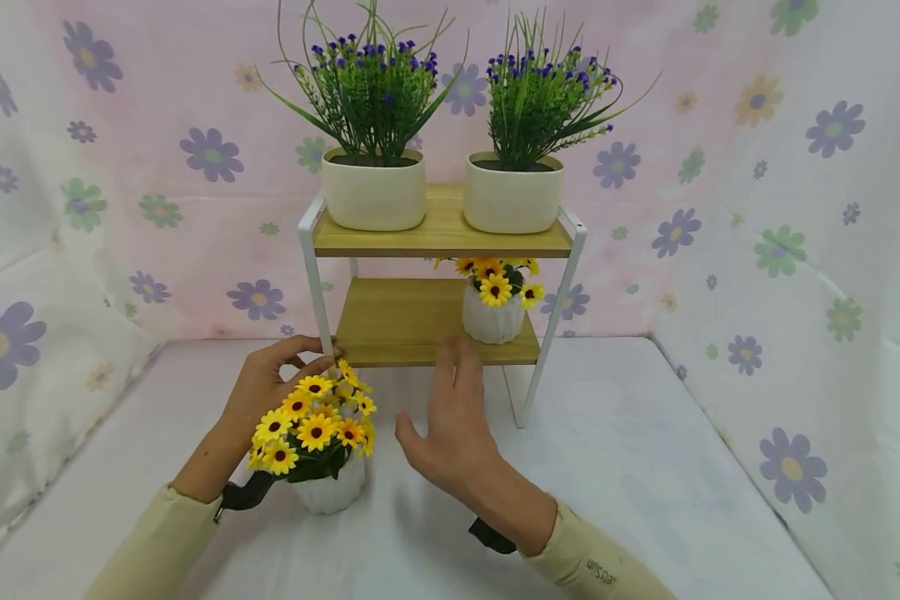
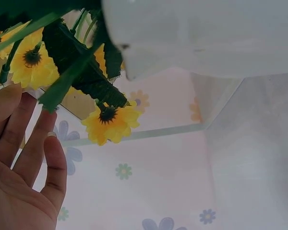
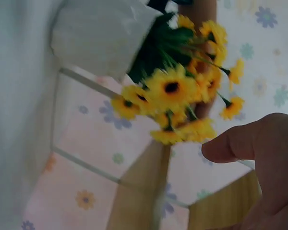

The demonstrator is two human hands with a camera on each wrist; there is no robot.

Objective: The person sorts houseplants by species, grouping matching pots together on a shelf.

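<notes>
My left hand (image 1: 273, 379) is at the left front leg of a small two-tier shelf (image 1: 397, 321), its thumb and fingers pinching the white frame. In the left wrist view, leaves and yellow flowers hide part of this grip. My right hand (image 1: 453, 425) is held with fingers extended and blurred, by the front edge of the lower tier. One white pot of yellow flowers (image 1: 328, 492) stands on the table between my forearms, below the left hand. A second white pot of yellow flowers (image 1: 492, 315) sits at the right end of the lower tier.
Two cream planters with purple flowers, a left planter (image 1: 375, 196) and a right planter (image 1: 513, 200), stand on the upper tier. White cloth covers the table (image 1: 645, 483). Flower-patterned cloth (image 1: 757, 208) hangs behind and at both sides.
</notes>
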